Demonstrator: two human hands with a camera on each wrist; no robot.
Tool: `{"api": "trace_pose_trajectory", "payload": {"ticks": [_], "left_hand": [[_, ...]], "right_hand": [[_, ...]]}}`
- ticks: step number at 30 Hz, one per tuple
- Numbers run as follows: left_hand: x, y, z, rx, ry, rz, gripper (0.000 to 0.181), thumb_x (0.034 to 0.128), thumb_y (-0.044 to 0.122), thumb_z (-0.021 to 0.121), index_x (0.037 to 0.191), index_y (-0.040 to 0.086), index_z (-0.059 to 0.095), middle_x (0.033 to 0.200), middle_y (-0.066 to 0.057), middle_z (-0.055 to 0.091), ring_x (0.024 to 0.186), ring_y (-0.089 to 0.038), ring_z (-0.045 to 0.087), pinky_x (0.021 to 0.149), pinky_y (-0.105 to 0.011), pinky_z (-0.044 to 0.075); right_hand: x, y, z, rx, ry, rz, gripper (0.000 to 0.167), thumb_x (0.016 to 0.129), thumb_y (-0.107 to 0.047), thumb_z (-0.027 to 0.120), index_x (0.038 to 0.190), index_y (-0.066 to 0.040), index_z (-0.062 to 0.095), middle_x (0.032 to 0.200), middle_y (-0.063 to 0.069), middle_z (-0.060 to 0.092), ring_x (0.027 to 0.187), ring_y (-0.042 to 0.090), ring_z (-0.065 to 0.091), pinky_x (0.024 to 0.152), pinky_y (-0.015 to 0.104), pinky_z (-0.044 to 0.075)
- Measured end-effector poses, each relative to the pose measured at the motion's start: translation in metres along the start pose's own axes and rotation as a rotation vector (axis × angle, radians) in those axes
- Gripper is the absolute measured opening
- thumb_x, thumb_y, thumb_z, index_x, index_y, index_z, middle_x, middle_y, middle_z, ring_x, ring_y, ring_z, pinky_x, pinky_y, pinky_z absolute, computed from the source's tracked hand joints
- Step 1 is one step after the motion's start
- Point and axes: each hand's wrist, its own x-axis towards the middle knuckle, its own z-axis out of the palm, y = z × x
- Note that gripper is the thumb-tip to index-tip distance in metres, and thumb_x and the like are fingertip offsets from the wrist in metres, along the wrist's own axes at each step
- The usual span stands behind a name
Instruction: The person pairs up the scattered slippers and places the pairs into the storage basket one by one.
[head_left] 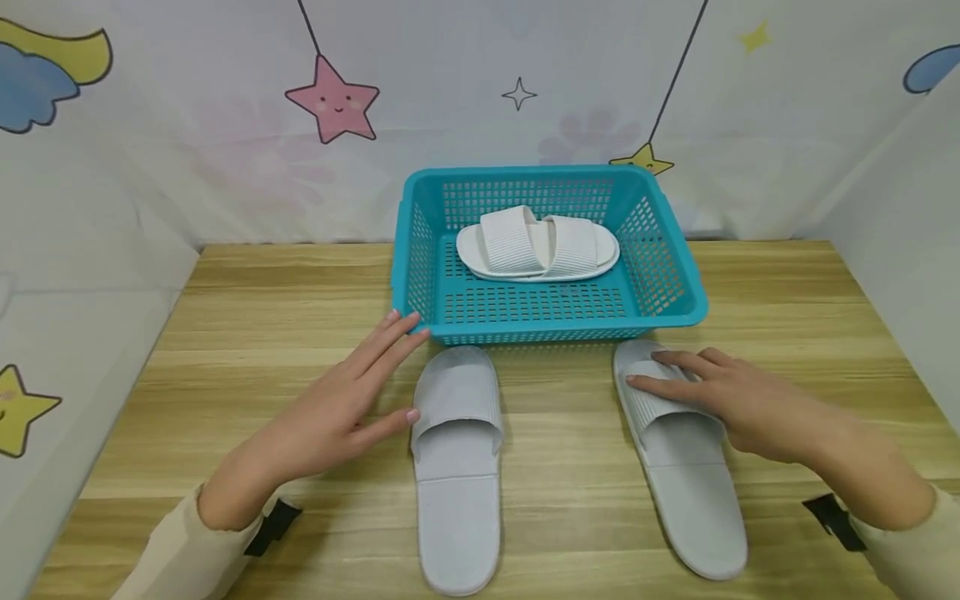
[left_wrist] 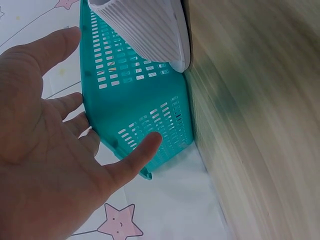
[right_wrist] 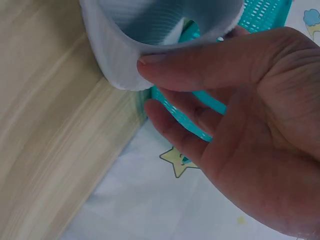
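Two grey slippers lie on the wooden table with their toes away from me: a left slipper (head_left: 459, 500) and a slightly turned right slipper (head_left: 693, 492). My left hand (head_left: 341, 408) has its fingers extended at the basket's near left corner, and its thumb is by the left slipper's strap. In the left wrist view, this hand (left_wrist: 55, 135) is spread and holds nothing. My right hand (head_left: 742, 400) is over the right slipper's ribbed strap. The right wrist view shows the thumb of that hand (right_wrist: 250, 110) against the strap (right_wrist: 120, 60), with the other fingers loosely extended.
Beyond the slippers stands a turquoise perforated basket (head_left: 555, 327). A pair of white slippers (head_left: 510, 246) lies inside it, straps showing. Behind the table (head_left: 300, 283) hangs a white cloth (head_left: 450, 75) printed with stars, and pale walls stand at both sides.
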Motion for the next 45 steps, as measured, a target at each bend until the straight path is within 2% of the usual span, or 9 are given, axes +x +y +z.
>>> {"api": "trace_pose_trajectory", "payload": {"ticks": [8,15,27,30,35,37,38,42,45], "left_hand": [[-0.003,-0.001,0.001,0.000,0.005,-0.007,0.091,0.1001,0.024,0.076,0.171,0.018,0.020,0.179,-0.006,0.013,0.166,-0.030,0.005,0.123,-0.061,0.032],[-0.001,-0.001,0.002,0.019,0.010,0.009,0.090,0.1006,0.024,0.075,0.171,0.018,0.020,0.178,-0.007,0.014,0.166,-0.031,0.006,0.124,-0.059,0.031],[0.002,0.005,-0.001,0.081,0.132,0.092,0.078,0.0948,0.014,0.080,0.163,0.011,0.042,0.173,-0.010,0.031,0.161,-0.037,0.025,0.125,-0.055,0.033],[0.003,0.008,-0.002,0.080,0.177,0.139,0.069,0.0951,0.012,0.079,0.158,0.010,0.050,0.169,-0.010,0.040,0.159,-0.036,0.031,0.126,-0.048,0.034],[0.005,0.012,-0.001,0.055,0.228,0.253,0.041,0.1097,0.030,0.061,0.145,0.011,0.063,0.153,-0.008,0.058,0.145,-0.033,0.053,0.122,-0.032,0.039],[0.005,0.013,0.000,0.049,0.228,0.279,0.040,0.1116,0.033,0.054,0.141,0.010,0.066,0.146,-0.007,0.063,0.137,-0.030,0.059,0.118,-0.029,0.043],[0.005,0.013,0.001,0.044,0.221,0.285,0.038,0.1108,0.031,0.057,0.140,0.009,0.067,0.143,-0.006,0.065,0.134,-0.028,0.062,0.115,-0.028,0.046],[0.004,0.009,0.006,0.048,0.153,0.273,0.039,0.0987,0.012,0.076,0.137,0.009,0.068,0.136,-0.003,0.068,0.127,-0.024,0.066,0.104,-0.037,0.056],[0.002,0.004,0.011,0.070,0.089,0.247,0.051,0.0912,-0.003,0.078,0.139,0.009,0.067,0.137,-0.003,0.068,0.127,-0.025,0.066,0.101,-0.044,0.058]], "right_hand": [[0.000,0.002,0.007,-0.003,0.076,-0.032,0.126,0.058,0.033,0.080,0.160,-0.033,0.046,0.150,0.015,0.057,0.114,0.033,0.060,0.079,0.049,0.057],[0.000,0.002,0.006,0.025,0.078,-0.025,0.117,0.065,0.032,0.076,0.159,-0.033,0.048,0.147,0.013,0.060,0.112,0.031,0.060,0.082,0.049,0.057],[-0.002,0.001,0.008,0.033,0.089,-0.025,0.114,0.066,0.027,0.082,0.158,-0.031,0.049,0.147,0.011,0.058,0.112,0.029,0.059,0.080,0.047,0.056],[-0.002,0.001,0.009,0.044,0.082,-0.027,0.112,0.068,0.023,0.085,0.158,-0.031,0.048,0.149,0.012,0.058,0.114,0.030,0.059,0.080,0.047,0.056],[-0.001,0.002,0.009,0.062,0.062,-0.022,0.111,0.069,0.023,0.085,0.159,-0.030,0.048,0.149,0.014,0.058,0.116,0.032,0.059,0.080,0.047,0.056],[0.000,0.003,0.009,0.069,0.057,-0.022,0.112,0.069,0.024,0.084,0.159,-0.030,0.048,0.150,0.014,0.058,0.116,0.032,0.058,0.081,0.047,0.056],[0.000,0.003,0.009,0.071,0.053,-0.021,0.112,0.069,0.024,0.083,0.160,-0.031,0.047,0.150,0.014,0.058,0.117,0.033,0.058,0.081,0.047,0.056],[0.001,0.003,0.009,0.092,0.030,-0.011,0.111,0.071,0.024,0.081,0.161,-0.032,0.046,0.151,0.013,0.058,0.117,0.032,0.058,0.082,0.046,0.056],[0.001,0.003,0.009,0.103,0.018,-0.011,0.110,0.072,0.025,0.078,0.161,-0.032,0.046,0.150,0.012,0.058,0.116,0.029,0.057,0.081,0.044,0.055]]}}
